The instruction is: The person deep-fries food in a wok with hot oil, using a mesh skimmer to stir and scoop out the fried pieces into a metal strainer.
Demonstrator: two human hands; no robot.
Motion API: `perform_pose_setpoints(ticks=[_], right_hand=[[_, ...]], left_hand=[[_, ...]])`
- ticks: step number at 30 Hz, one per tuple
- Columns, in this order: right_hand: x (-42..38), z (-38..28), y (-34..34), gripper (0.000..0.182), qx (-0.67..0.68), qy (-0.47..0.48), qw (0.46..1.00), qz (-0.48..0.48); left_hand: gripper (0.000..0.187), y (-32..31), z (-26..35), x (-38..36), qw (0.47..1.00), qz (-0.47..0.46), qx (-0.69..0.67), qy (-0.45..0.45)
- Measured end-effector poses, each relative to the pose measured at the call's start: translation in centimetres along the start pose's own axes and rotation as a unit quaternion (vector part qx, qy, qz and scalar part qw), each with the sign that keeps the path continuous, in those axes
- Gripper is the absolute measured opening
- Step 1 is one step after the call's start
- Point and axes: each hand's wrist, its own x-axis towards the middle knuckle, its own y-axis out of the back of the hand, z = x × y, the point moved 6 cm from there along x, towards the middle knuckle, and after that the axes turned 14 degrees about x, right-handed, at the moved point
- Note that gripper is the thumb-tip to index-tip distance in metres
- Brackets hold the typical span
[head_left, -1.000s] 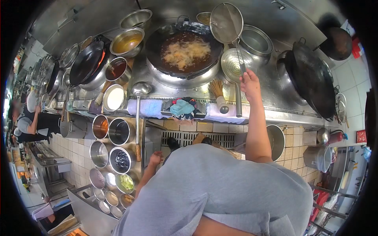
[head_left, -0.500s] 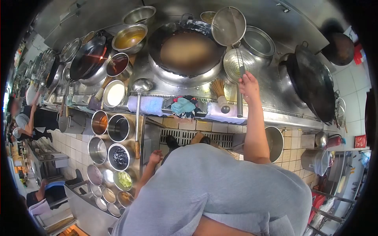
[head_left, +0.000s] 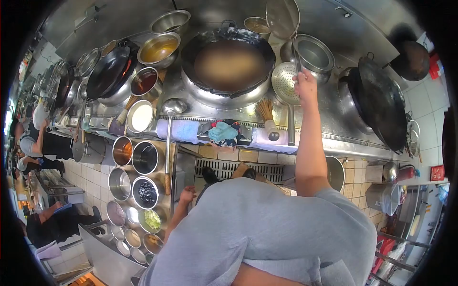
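My right hand (head_left: 306, 85) is closed round the handle of a mesh strainer (head_left: 282, 19), whose round head tilts up near the back wall. Just left of that hand lies a perforated skimmer (head_left: 286, 82), its grey handle pointing toward the counter's front edge. The large wok (head_left: 188, 59) on the stove stands left of the strainer, its contents blurred. A metal pot (head_left: 318, 56) stands behind and to the right of my right hand. My left hand (head_left: 187, 194) hangs low, right of the ingredient pots, with fingers loosely curled and nothing visible in them.
A ladle (head_left: 172, 106) lies across the counter edge beside a pot of white liquid (head_left: 140, 117). A bamboo brush (head_left: 266, 114) and a teal cloth (head_left: 223, 132) are at the front edge. Black woks (head_left: 379, 102) stand at right. People work at far left.
My right hand has moved up and slightly right. The mesh strainer has shifted up and right with it and tilted. My left hand stays low.
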Motion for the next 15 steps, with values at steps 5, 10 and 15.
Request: perform_pose_setpoints(ticks=[5,10,15], right_hand=[[6.2,-1.7,-2.2,0.04,-0.337,0.253,0.903,0.079],[14.5,5.5,-1.1,0.039,-0.429,0.158,0.889,0.013],[8.5,6.8,3.6,0.042,-0.357,0.139,0.92,0.076]], left_hand=[[0.032,1.1,2.3,-2.6,0.999,0.005,0.034,0.022],[0.031,0.6,2.5,-3.6,1.0,0.004,0.022,0.02],[0.034,-1.7,-0.9,-1.0,1.0,-0.002,0.013,-0.015]])
